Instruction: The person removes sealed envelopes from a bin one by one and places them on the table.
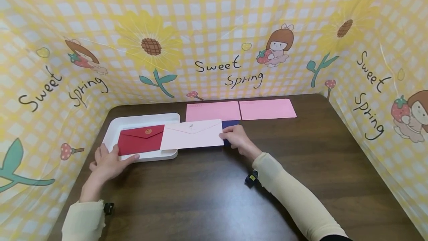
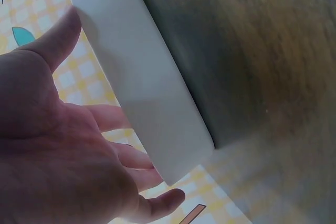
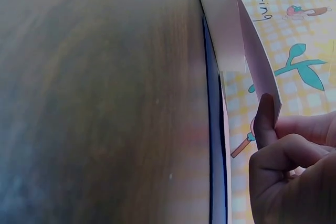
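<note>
My right hand point(image 1: 238, 138) pinches the right end of a pale envelope point(image 1: 192, 133), held up to the right of the white tray point(image 1: 143, 118), its left end reaching over the tray's right side and covering part of the red envelope point(image 1: 138, 142) inside. My left hand point(image 1: 108, 163), its fingers loosely extended and gripping nothing, rests against the tray's near left corner. Immediately right of the tray, a dark blue envelope point(image 1: 230, 123) shows in part; farther back on that side, a left pink envelope point(image 1: 212, 111) and a right pink envelope point(image 1: 267, 109) lie nearly end to end.

The dark wood-grain tabletop point(image 1: 200, 189) spreads in front of the tray and well to its right, a soft sheen of light on its near part. Behind the tray and to either side, yellow-and-white checked cloth point(image 1: 200, 29) rises like walls, printed with sunflowers, cartoon figures holding strawberries and the words "Sweet Spring."
</note>
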`<state>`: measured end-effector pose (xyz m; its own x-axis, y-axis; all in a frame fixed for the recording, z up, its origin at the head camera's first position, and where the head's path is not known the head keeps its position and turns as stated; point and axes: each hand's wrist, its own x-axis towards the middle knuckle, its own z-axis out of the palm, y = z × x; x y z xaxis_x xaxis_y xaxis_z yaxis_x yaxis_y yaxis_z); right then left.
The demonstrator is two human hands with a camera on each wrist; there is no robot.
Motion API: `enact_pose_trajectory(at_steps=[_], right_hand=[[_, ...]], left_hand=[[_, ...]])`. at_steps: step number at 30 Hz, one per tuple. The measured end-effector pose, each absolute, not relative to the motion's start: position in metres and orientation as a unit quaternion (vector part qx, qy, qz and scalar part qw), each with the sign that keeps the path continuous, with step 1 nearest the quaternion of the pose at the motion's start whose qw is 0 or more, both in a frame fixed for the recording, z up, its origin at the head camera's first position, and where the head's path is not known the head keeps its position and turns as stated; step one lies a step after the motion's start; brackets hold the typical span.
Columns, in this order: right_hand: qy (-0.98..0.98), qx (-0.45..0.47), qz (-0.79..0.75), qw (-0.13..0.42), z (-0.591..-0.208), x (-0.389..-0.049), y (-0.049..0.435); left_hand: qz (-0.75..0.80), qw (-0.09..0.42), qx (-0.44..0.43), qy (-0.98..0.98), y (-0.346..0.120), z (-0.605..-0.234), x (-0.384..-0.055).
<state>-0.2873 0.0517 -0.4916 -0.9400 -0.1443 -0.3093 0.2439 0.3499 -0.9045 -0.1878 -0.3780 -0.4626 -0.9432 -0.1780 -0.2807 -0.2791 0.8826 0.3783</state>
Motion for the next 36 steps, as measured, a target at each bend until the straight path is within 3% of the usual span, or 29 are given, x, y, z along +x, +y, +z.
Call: enact_pose_trajectory(at_steps=[36], right_hand=[[0.813,0.029,-0.559,0.159,-0.492,-0.286,0.091]], left_hand=[[0.183,0.098,-0.140,0.968,-0.394,-0.467,-0.178]])
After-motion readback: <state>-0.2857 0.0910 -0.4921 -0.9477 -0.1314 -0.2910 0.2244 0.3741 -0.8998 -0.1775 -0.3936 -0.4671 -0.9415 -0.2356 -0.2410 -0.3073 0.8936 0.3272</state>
